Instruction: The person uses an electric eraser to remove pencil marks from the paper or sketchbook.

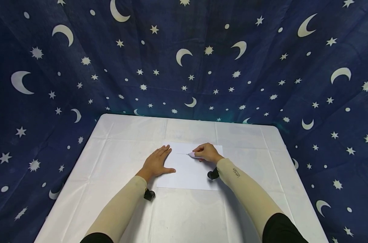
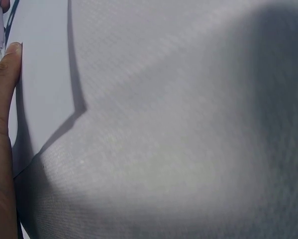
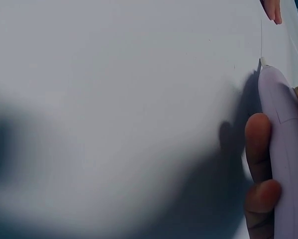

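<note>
A white sheet of paper [image 1: 187, 179] lies on the table, with a thin dark line [image 3: 261, 39] across its upper part. My right hand [image 1: 209, 152] grips a thick, pale lavender pen-shaped tool [image 3: 288, 149], fingers curled round its body. Its narrow tip meets the paper at the right end of the line; whether it is a nib or a blade I cannot tell. Spread flat, my left hand [image 1: 156, 163] rests on the sheet's left side, thumb pointing right. The left wrist view shows only the thumb side of that hand [image 2: 0, 94], near the paper's edge.
A white cloth with fold creases covers the table [image 1: 117, 152]. Behind and beside it hangs a dark blue curtain [image 1: 165, 64] with moons and stars. Black wrist cameras [image 1: 213, 174] sit below both wrists, the right one over the paper.
</note>
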The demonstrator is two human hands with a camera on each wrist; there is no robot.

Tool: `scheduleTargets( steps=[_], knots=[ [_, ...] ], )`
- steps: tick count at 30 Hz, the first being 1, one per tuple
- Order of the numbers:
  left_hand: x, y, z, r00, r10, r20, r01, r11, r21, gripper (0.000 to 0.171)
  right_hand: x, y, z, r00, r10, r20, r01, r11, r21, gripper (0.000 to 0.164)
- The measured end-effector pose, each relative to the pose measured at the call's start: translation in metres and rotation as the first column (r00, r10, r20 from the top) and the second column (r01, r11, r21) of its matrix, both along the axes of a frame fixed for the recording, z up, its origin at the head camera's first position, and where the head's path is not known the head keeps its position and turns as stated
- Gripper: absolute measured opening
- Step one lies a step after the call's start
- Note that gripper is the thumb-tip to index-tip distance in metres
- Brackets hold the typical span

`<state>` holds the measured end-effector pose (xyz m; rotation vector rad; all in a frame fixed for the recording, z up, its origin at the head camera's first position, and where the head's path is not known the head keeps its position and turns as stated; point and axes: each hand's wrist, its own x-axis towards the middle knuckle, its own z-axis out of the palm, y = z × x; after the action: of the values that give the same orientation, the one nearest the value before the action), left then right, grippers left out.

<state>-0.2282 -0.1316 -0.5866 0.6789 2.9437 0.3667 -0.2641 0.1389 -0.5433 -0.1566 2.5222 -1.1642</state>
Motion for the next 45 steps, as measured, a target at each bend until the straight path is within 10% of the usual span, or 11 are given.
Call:
scheduleTargets(
  steps=[45],
  knots=[
    [0.001, 0.001, 0.002, 1.000, 0.010, 0.019, -0.010, 1.000, -0.005, 0.107, 0.003, 0.009, 0.005, 1.000, -0.019, 0.021, 0.019, 1.000, 0.019, 0.012]
  ],
)
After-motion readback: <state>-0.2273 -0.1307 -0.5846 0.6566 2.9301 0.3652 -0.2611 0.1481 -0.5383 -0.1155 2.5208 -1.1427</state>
